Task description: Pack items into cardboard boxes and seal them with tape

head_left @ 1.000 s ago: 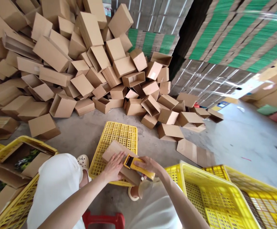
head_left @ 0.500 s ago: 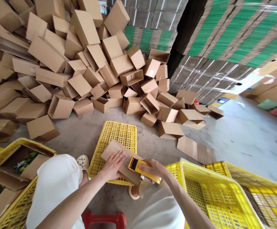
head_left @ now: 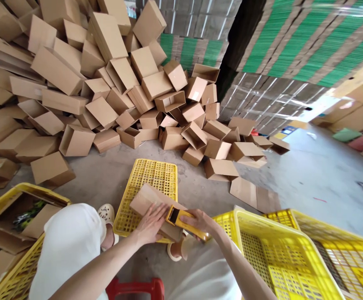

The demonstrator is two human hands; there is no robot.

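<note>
A small cardboard box [head_left: 147, 200] lies across an upturned yellow plastic crate [head_left: 152, 171] in front of me. My left hand [head_left: 153, 224] rests flat on the box's upper face, fingers stretched out. In my right hand [head_left: 197, 221] is a long yellow stapler-like tool [head_left: 192, 227] with a black end. Its black end sits over the right part of the box, close to my left fingers. Whether the tool's underside touches the cardboard is hidden from me.
A large heap of cardboard boxes [head_left: 103, 112] fills the back left. Yellow crates [head_left: 281, 241] stand at my right; another crate [head_left: 28, 266] at my left holds an open carton with dark green packets. Strapped stacks of flat cardboard [head_left: 278, 37] rise behind. A red stool [head_left: 137, 287] is beneath me.
The whole view has shifted slightly. Both hands, the box and the yellow tool keep almost the same places relative to each other.
</note>
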